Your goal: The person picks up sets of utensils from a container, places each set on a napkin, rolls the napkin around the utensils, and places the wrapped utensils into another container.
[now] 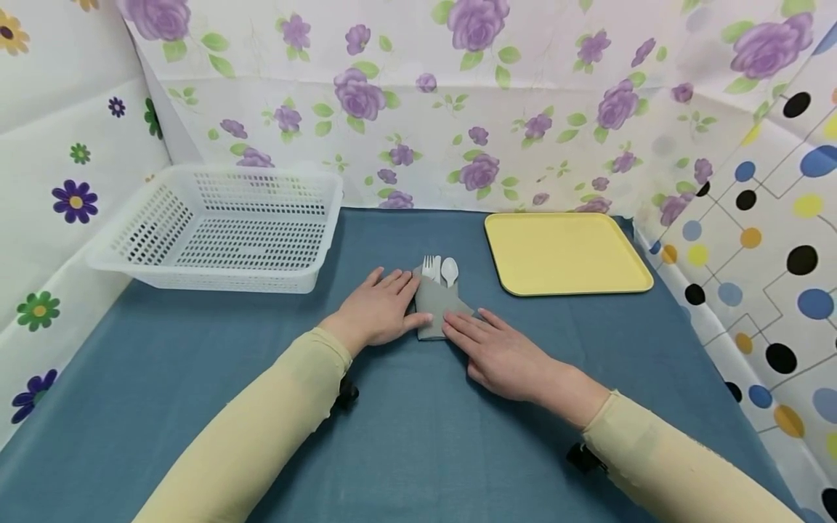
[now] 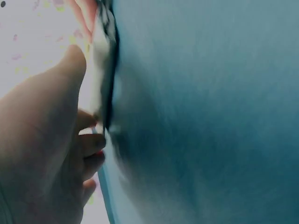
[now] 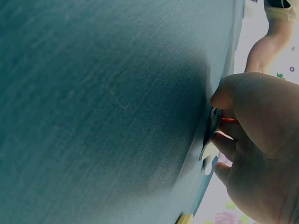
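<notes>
A grey-green napkin (image 1: 433, 311) lies folded over the lower part of a white fork (image 1: 428, 266), a white knife (image 1: 437, 268) and a white spoon (image 1: 449, 271). Their heads stick out at the napkin's far end, while the handles are hidden. My left hand (image 1: 379, 309) rests along its left edge, fingers extended and thumb on the front fold. From the right, my right hand (image 1: 503, 356) touches the napkin with extended fingers, beside a corner flap that juts out rightward. In the left wrist view the napkin (image 2: 102, 65) appears edge-on, with fingertips at its side.
A white perforated plastic basket (image 1: 312, 276) stands at the back left of the blue tablecloth (image 1: 418, 450). At the back right lies a yellow tray (image 1: 565, 254). Flower-patterned sheeting (image 1: 418, 109) rises behind the table, and dotted sheeting (image 1: 771, 290) borders the right side.
</notes>
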`<state>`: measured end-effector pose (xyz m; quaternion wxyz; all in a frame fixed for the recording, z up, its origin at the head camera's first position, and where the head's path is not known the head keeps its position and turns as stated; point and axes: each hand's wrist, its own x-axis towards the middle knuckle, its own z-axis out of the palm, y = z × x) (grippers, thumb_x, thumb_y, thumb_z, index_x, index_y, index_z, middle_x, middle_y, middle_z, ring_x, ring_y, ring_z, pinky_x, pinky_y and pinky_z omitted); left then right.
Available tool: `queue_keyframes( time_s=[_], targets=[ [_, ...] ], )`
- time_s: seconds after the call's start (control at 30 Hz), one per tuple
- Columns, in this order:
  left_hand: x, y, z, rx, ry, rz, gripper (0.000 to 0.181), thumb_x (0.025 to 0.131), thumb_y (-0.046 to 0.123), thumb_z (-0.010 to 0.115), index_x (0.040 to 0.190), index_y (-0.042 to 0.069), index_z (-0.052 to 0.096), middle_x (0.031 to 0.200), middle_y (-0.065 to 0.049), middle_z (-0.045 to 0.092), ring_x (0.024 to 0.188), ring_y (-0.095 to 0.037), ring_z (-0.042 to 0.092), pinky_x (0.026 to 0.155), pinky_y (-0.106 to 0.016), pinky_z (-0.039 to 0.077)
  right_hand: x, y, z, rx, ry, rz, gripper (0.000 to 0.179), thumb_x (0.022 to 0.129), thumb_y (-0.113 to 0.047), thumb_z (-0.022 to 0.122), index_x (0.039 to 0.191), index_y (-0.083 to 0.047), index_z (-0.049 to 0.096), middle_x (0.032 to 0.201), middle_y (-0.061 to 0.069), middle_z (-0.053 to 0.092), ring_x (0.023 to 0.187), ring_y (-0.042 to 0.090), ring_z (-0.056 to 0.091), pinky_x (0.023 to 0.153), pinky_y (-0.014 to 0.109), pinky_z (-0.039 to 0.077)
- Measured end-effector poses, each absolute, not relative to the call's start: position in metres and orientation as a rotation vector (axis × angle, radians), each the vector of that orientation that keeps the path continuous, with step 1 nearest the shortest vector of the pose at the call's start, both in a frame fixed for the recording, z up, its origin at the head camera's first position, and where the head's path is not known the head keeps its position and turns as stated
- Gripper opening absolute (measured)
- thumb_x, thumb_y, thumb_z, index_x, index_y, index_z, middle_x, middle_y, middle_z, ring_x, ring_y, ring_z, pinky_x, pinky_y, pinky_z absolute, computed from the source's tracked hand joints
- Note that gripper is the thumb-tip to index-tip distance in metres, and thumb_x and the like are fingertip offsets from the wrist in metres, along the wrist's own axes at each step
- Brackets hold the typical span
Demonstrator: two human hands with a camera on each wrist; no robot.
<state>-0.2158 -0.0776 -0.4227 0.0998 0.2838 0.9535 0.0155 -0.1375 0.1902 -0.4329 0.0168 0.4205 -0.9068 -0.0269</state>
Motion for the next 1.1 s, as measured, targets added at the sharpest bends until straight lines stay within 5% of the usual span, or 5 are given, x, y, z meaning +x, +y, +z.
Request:
queue_keyframes(
  time_s=[0.2, 0.37, 0.6, 0.9, 1.1],
  targets=[
    [-0.193, -0.077, -0.418, 0.82, 2.971, 0.146, 0.077, 0.115, 0.059, 0.049, 0.169, 0.005, 0.042, 0.17, -0.017, 0.046, 0.159, -0.034, 0.042, 0.13, -0.053, 0.032, -0.138, 0.189, -0.431, 1.309, -2.819, -0.061, 0.061, 0.109, -0.016, 0.066, 0.165, 0.0, 0.048, 0.173, 0.017, 0.043, 0.16, 0.033, 0.042, 0.129, 0.06, 0.031],
    [-0.176, -0.074, -0.419, 0.671, 3.032, 0.414, 0.046, 0.113, 0.042, 0.066, 0.137, 0.003, 0.069, 0.125, -0.016, 0.069, 0.116, -0.035, 0.066, 0.101, -0.051, 0.055, -0.138, 0.188, -0.43, 1.308, -2.823, -0.041, 0.061, 0.11, -0.016, 0.067, 0.165, 0.0, 0.048, 0.172, 0.017, 0.044, 0.159, 0.033, 0.043, 0.129, 0.059, 0.031],
    [-0.174, -0.062, -0.424, 0.476, 3.065, 0.579, 0.032, 0.11, 0.036, 0.072, 0.089, 0.014, 0.061, 0.085, -0.005, 0.053, 0.08, -0.027, 0.053, 0.076, -0.044, 0.049, -0.137, 0.189, -0.432, 1.296, -2.801, -0.022, 0.06, 0.11, -0.016, 0.067, 0.165, 0.0, 0.049, 0.172, 0.017, 0.044, 0.159, 0.032, 0.043, 0.129, 0.059, 0.031],
    [-0.179, -0.047, -0.43, 0.475, 3.093, 0.5, 0.039, 0.11, 0.036, 0.072, 0.078, 0.016, 0.061, 0.082, -0.004, 0.054, 0.081, -0.027, 0.057, 0.08, -0.048, 0.051, -0.141, 0.189, -0.437, 1.283, -2.739, 0.06, 0.053, 0.108, -0.015, 0.072, 0.158, -0.001, 0.059, 0.164, 0.017, 0.054, 0.15, 0.034, 0.053, 0.126, 0.059, 0.038],
    [-0.182, -0.049, -0.431, 0.49, 3.068, 0.514, 0.042, 0.108, 0.037, 0.075, 0.074, 0.017, 0.06, 0.079, -0.003, 0.053, 0.075, -0.025, 0.054, 0.075, -0.045, 0.049, -0.151, 0.178, -0.434, 1.133, -2.766, 0.343, 0.032, 0.11, -0.017, 0.073, 0.139, -0.005, 0.076, 0.137, 0.013, 0.07, 0.121, 0.031, 0.069, 0.107, 0.052, 0.055]
  ],
)
